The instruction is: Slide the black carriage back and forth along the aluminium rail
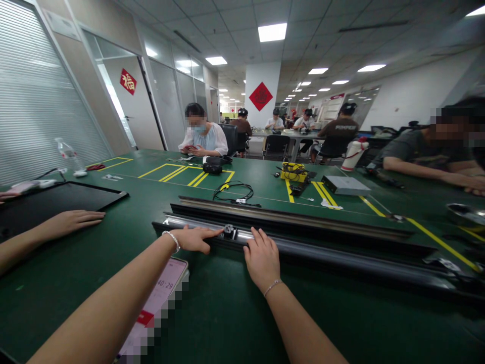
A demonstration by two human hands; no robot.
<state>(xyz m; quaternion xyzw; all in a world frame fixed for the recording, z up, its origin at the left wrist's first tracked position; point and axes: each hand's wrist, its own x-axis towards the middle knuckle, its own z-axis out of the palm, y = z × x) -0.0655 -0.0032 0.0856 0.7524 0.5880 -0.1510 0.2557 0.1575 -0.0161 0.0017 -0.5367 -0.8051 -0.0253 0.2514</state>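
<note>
A long black rail point(310, 255) with a shiny metal strip along its channel lies across the green table in front of me. A small dark block point(228, 231) sits in that channel. My left hand point(194, 238) points its index finger at the block's left side, the fingertip against or very close to it, thumb apart. To the right of the block, my right hand point(263, 253) rests its fingertips on the rail, fingers stretched out. Behind it runs a second long dark profile point(295, 221). A phone point(161, 293) with a lit screen lies partly under my left forearm.
Another person's hand point(71, 221) lies beside a black flat panel point(94, 194) at the left. Farther back are a coiled black cable point(233, 192), a yellow box point(293, 172) with wires and a grey metal box point(345, 185). A bottle point(70, 154) stands at far left; people sit around.
</note>
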